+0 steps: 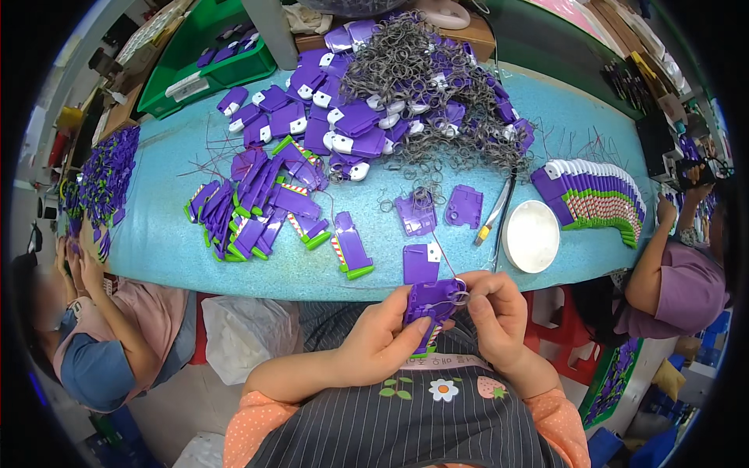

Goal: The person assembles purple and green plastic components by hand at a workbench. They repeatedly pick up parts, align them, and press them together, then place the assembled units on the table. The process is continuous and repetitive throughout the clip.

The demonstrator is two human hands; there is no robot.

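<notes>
My left hand (381, 331) grips a purple plastic wing-shaped part (427, 295), its inner side up and its green, striped end toward me. At the part's right edge, my right hand (499, 316) pinches a small grey wire coil (460, 297). A thin reddish wire runs up from there toward the table. Just beyond my hands lie a purple and white shell piece (421, 264), a purple shell half (414, 214) with grey wire on it, and another purple shell half (464, 207).
A large heap of grey wire coils (406, 62) covers purple and white shells at the back. Green-tipped purple parts (253, 207) pile up at left. A white bowl (532, 236), a yellow-ended tool (485, 229) and a neat row of parts (597, 199) stand right. People work at both sides.
</notes>
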